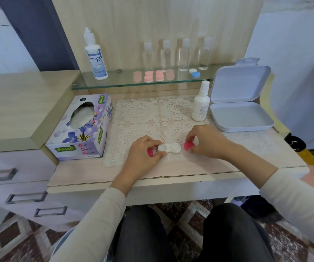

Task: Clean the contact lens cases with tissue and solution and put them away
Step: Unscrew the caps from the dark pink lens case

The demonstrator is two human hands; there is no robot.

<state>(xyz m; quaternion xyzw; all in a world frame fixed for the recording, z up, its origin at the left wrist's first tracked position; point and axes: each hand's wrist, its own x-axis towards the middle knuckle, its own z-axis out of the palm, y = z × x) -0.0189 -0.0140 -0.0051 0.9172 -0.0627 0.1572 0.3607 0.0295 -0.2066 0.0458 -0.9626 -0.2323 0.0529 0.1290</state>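
Observation:
A white contact lens case (pixel 169 148) lies on the lace mat (pixel 152 114), both wells uncovered. My left hand (pixel 144 152) pinches the case's left end and holds a pink cap (pixel 150 152) under its fingers. My right hand (pixel 207 141) pinches the other pink cap (pixel 188 145) just right of the case. A small white solution bottle (pixel 201 104) stands at the mat's far right corner. The tissue box (pixel 84 127) sits to the left. An open grey-white storage box (pixel 241 116) lies at the right.
On the glass shelf (pixel 126 83) behind stand a large solution bottle (pixel 95 55), several clear travel bottles (pixel 183 55), pink lens cases (pixel 153 75) and a blue-and-white case (pixel 194 72). Drawers (pixel 16 186) are at the left. The desk's front edge is near my lap.

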